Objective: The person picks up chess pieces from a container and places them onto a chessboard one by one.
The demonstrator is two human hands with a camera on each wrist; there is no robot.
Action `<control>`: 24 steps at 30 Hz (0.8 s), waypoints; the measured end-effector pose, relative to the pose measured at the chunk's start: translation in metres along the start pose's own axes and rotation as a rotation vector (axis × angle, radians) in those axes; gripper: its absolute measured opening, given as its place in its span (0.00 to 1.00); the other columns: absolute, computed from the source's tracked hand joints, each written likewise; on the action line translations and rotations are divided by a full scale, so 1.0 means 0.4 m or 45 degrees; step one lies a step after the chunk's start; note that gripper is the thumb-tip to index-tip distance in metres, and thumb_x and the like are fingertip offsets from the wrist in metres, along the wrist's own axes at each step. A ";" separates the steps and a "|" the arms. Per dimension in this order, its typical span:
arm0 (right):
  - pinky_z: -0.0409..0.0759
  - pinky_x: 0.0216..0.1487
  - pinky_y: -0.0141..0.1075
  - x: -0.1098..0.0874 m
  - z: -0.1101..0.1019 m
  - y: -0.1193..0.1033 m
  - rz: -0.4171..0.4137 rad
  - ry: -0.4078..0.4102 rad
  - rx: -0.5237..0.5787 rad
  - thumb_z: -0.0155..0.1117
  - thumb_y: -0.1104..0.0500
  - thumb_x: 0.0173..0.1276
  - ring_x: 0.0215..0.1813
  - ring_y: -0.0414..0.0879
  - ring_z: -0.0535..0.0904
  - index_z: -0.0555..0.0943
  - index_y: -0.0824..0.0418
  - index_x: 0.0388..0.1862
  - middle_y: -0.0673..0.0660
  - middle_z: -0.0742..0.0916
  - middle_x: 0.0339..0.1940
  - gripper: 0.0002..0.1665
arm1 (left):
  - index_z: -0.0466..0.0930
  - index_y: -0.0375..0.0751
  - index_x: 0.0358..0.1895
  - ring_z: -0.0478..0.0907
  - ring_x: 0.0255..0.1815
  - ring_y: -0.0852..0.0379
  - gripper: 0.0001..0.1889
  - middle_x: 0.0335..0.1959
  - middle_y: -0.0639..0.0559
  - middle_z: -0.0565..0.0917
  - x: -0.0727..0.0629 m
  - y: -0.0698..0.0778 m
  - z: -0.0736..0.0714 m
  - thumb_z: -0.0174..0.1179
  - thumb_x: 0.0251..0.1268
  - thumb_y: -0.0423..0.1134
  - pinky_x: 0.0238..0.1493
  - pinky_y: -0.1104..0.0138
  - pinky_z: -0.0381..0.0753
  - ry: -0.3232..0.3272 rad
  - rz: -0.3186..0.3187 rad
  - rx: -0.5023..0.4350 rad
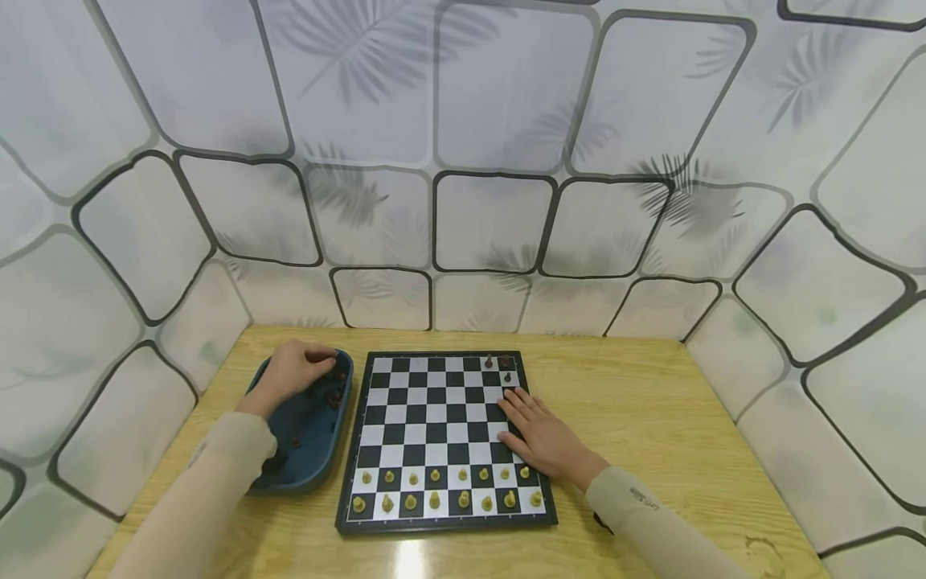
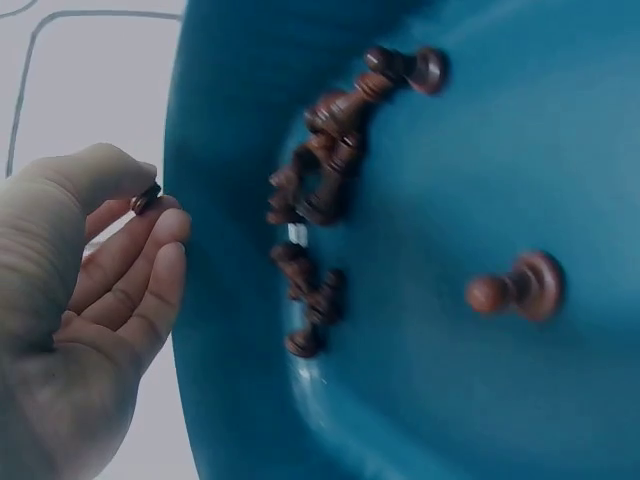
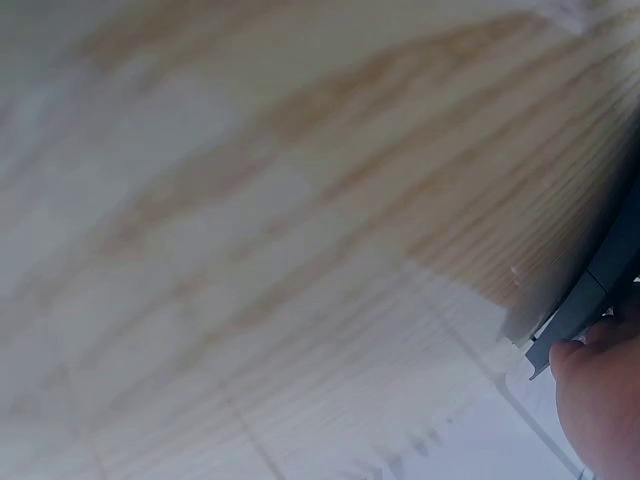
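Over the far rim of the blue tub [image 1: 338, 442], my left hand [image 1: 292, 370] pinches a small dark brown chess piece [image 2: 146, 198] between thumb and fingers. Most of that piece is hidden by the fingertips. Inside the tub, brown chess pieces lie heaped along one wall, and a brown pawn [image 2: 520, 287] lies on its side apart from them. My right hand [image 1: 542, 434] rests with straight fingers on the right edge of the chessboard [image 1: 434, 402]. Just beyond its fingertips, a dark pawn [image 1: 508, 377] stands near the far right corner.
Two rows of yellow chess pieces [image 1: 434, 499] stand along the board's near side. Two more dark pieces [image 1: 488, 363] occupy the far right corner squares. The wooden table [image 1: 622, 394] extends right of the board, and a patterned wall [image 1: 492, 221] rises behind.
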State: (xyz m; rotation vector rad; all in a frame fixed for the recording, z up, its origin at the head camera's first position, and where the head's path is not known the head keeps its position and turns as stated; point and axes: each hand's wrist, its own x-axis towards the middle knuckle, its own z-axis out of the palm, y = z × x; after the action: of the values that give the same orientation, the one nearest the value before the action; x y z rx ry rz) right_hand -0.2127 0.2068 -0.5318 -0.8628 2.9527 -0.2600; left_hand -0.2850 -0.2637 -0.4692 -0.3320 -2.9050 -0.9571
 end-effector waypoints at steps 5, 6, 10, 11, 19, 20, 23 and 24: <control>0.57 0.86 0.54 -0.001 -0.003 -0.002 0.002 -0.013 -0.001 0.43 0.36 0.85 0.88 0.59 0.53 0.61 0.60 0.85 0.60 0.64 0.87 0.42 | 0.88 0.36 0.58 0.87 0.56 0.36 0.16 0.54 0.36 0.90 0.012 0.031 0.003 0.63 0.76 0.41 0.55 0.45 0.86 0.001 -0.010 -0.063; 0.57 0.86 0.54 0.000 -0.003 -0.002 0.001 -0.015 0.000 0.44 0.36 0.85 0.88 0.59 0.53 0.60 0.60 0.85 0.60 0.64 0.87 0.42 | 0.88 0.36 0.58 0.87 0.56 0.36 0.16 0.53 0.36 0.90 0.015 0.038 0.004 0.63 0.76 0.41 0.55 0.45 0.86 0.002 -0.016 -0.076; 0.56 0.86 0.54 0.000 -0.001 0.000 -0.002 -0.009 0.009 0.44 0.36 0.85 0.88 0.59 0.53 0.60 0.60 0.85 0.61 0.63 0.87 0.42 | 0.88 0.35 0.57 0.88 0.54 0.37 0.16 0.52 0.36 0.90 0.026 0.065 0.010 0.63 0.76 0.40 0.53 0.47 0.87 0.006 -0.024 -0.149; 0.56 0.86 0.54 -0.001 0.000 0.001 -0.002 -0.006 0.009 0.44 0.36 0.85 0.88 0.59 0.53 0.61 0.60 0.85 0.61 0.63 0.87 0.42 | 0.88 0.34 0.57 0.88 0.54 0.37 0.15 0.52 0.36 0.91 0.029 0.071 0.012 0.63 0.76 0.40 0.52 0.48 0.88 0.007 -0.019 -0.167; 0.57 0.86 0.54 0.003 0.005 0.005 0.002 -0.003 0.000 0.42 0.35 0.85 0.88 0.58 0.53 0.61 0.60 0.85 0.60 0.64 0.87 0.42 | 0.86 0.30 0.57 0.91 0.47 0.42 0.17 0.48 0.35 0.91 0.058 0.110 0.034 0.65 0.75 0.39 0.47 0.53 0.90 0.005 -0.023 -0.249; 0.57 0.86 0.54 0.003 0.005 0.005 0.002 -0.001 0.002 0.42 0.35 0.85 0.88 0.58 0.53 0.61 0.60 0.85 0.60 0.64 0.87 0.42 | 0.86 0.29 0.57 0.91 0.46 0.42 0.17 0.48 0.35 0.91 0.061 0.115 0.037 0.65 0.75 0.39 0.46 0.53 0.90 0.002 -0.022 -0.253; 0.57 0.86 0.54 0.003 0.005 0.005 0.004 0.000 0.001 0.43 0.35 0.85 0.88 0.58 0.53 0.61 0.60 0.85 0.60 0.64 0.87 0.42 | 0.86 0.30 0.57 0.91 0.47 0.41 0.17 0.48 0.35 0.91 0.071 0.129 0.046 0.65 0.75 0.40 0.47 0.52 0.90 -0.009 -0.009 -0.262; 0.57 0.85 0.54 0.003 0.005 0.005 0.003 0.003 0.002 0.43 0.35 0.85 0.88 0.59 0.54 0.61 0.60 0.85 0.60 0.64 0.86 0.42 | 0.86 0.31 0.57 0.90 0.48 0.41 0.17 0.49 0.35 0.91 0.074 0.134 0.049 0.65 0.75 0.41 0.48 0.51 0.89 -0.016 -0.004 -0.267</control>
State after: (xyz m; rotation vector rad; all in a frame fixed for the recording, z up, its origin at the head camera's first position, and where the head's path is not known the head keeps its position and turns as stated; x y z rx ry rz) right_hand -0.2146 0.2077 -0.5343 -0.8594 2.9547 -0.2637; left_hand -0.3016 -0.2048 -0.4502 -0.3460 -2.8210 -1.2675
